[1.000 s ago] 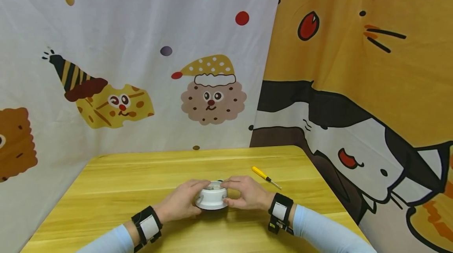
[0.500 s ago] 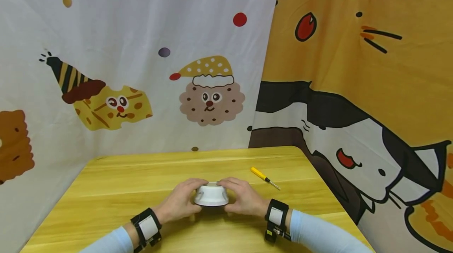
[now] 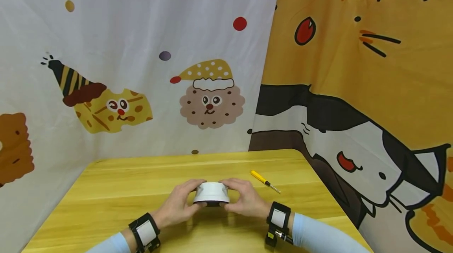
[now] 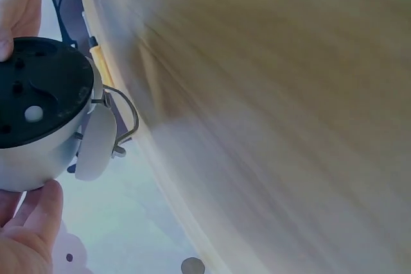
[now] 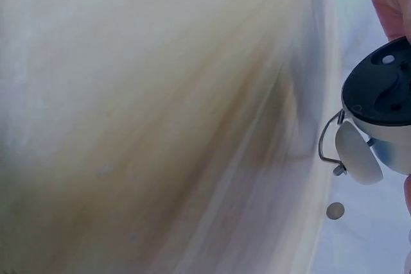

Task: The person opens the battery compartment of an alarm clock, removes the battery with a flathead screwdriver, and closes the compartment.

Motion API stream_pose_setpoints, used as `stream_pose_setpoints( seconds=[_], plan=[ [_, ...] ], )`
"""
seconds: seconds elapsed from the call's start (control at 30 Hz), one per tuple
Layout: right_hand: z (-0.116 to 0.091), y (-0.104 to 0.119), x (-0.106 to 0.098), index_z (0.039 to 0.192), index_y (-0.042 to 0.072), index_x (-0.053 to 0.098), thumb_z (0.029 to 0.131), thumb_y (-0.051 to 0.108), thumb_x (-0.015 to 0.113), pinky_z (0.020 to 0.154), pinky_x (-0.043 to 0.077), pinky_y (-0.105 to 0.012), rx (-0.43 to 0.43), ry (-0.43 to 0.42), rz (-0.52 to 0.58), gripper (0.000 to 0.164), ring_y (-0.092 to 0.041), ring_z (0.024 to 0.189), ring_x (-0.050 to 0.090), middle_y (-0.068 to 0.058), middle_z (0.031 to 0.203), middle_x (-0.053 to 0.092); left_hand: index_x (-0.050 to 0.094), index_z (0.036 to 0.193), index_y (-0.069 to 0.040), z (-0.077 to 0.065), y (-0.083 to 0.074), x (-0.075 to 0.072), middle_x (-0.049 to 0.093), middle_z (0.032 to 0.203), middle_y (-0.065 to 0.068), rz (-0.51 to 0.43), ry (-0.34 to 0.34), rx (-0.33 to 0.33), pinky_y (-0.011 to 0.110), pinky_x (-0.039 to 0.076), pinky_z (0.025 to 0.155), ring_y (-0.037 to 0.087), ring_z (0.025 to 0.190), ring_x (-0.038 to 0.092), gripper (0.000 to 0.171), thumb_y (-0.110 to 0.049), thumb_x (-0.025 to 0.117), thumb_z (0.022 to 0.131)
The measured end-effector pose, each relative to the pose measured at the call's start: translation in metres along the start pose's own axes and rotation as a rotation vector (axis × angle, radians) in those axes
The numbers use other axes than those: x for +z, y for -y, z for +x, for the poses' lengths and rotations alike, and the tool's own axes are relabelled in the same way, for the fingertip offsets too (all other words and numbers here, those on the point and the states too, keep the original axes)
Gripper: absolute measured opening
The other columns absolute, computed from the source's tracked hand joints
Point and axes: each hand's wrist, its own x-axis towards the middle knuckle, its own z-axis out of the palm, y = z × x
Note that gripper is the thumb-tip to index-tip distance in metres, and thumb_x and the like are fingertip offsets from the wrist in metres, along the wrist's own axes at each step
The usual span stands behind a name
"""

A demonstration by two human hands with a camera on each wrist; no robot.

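Holding white device [image 3: 211, 192], two-handed — black base [image 4: 54, 91] nearside; handle [image 4: 135, 116] downward

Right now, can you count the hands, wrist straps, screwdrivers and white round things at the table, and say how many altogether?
Left hand and right hand: 2 hands
Left wrist strap and right wrist strap: 2 straps
Yellow-handled screwdriver: 1
White round thing, held in both hands: 1
Total: 6
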Motion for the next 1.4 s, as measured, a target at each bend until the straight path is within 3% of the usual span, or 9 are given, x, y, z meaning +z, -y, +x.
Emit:
stream_pose_setpoints(
  seconds=[0.27, 0.5, 0.67, 0.9, 1.03, 1.2, 1.4],
  plan=[
    [0.003, 0.005, -0.002, 0.146, 0.003, 0.069, 0.086, 0.005, 0.094, 0.097, 0.067, -0.031, 0.036, -0.046, 0.095, 0.066, -0.027, 0.114, 0.084, -0.015, 0.129, 0.082, 0.061, 0.156, -0.012, 0.001, -0.005, 0.001, 0.076, 0.141, 0.005, -0.046, -0.044, -0.008, 0.044, 0.067, 0.102, 0.021, 0.124, 0.076, 0.063, -0.020, 0.088, 0.100],
    [0.007, 0.008, -0.004, 0.141, 0.005, 0.074, 0.089, 0.003, 0.092, 0.091, 0.069, -0.034, 0.099, -0.086, 0.205, 0.056, -0.030, 0.113, 0.083, -0.019, 0.131, 0.082, 0.061, 0.156, -0.007, 0.003, -0.010, 0.001, 0.073, 0.147, 0.012, -0.174, -0.075, -0.062, 0.049, 0.066, 0.104, 0.031, 0.130, 0.075, 0.062, -0.017, 0.087, 0.101],
    [0.009, 0.011, -0.007, 0.130, 0.009, 0.080, 0.091, 0.005, 0.091, 0.089, 0.070, -0.041, 0.147, -0.100, 0.272, 0.041, -0.029, 0.117, 0.082, -0.019, 0.132, 0.081, 0.063, 0.156, -0.009, 0.004, -0.012, 0.003, 0.074, 0.147, 0.011, -0.175, -0.110, -0.074, 0.049, 0.067, 0.101, 0.028, 0.126, 0.077, 0.058, -0.020, 0.085, 0.103],
    [0.011, 0.010, -0.006, 0.140, 0.005, 0.077, 0.095, 0.010, 0.090, 0.087, 0.071, -0.042, 0.241, -0.079, 0.336, 0.047, -0.031, 0.107, 0.084, -0.019, 0.130, 0.082, 0.065, 0.153, -0.005, 0.003, -0.014, 0.005, 0.075, 0.143, 0.015, -0.165, -0.152, -0.085, 0.044, 0.069, 0.093, 0.026, 0.119, 0.078, 0.052, -0.021, 0.080, 0.107],
    [0.013, 0.010, -0.005, 0.140, 0.002, 0.077, 0.097, 0.007, 0.088, 0.088, 0.071, -0.042, 0.323, -0.086, 0.404, 0.045, -0.026, 0.107, 0.084, -0.022, 0.131, 0.082, 0.064, 0.154, -0.003, 0.005, -0.016, 0.004, 0.077, 0.139, 0.013, -0.186, -0.165, -0.132, 0.036, 0.068, 0.091, 0.024, 0.118, 0.078, 0.053, -0.022, 0.080, 0.107],
    [0.017, 0.014, -0.008, 0.143, -0.002, 0.074, 0.096, 0.004, 0.088, 0.089, 0.070, -0.045, 0.411, -0.109, 0.478, 0.050, -0.010, 0.110, 0.081, -0.027, 0.136, 0.078, 0.063, 0.155, -0.001, 0.009, -0.016, 0.003, 0.076, 0.141, 0.016, -0.205, -0.179, -0.159, 0.031, 0.067, 0.092, 0.025, 0.119, 0.078, 0.055, -0.021, 0.080, 0.107],
    [0.017, 0.017, -0.008, 0.146, -0.004, 0.071, 0.099, 0.005, 0.085, 0.085, 0.070, -0.033, 0.448, -0.104, 0.507, 0.050, -0.003, 0.106, 0.081, -0.030, 0.133, 0.079, 0.062, 0.156, 0.001, 0.009, -0.017, 0.007, 0.078, 0.135, 0.016, -0.261, -0.182, -0.227, 0.028, 0.067, 0.090, 0.026, 0.117, 0.079, 0.056, -0.022, 0.079, 0.107]
  ],
)
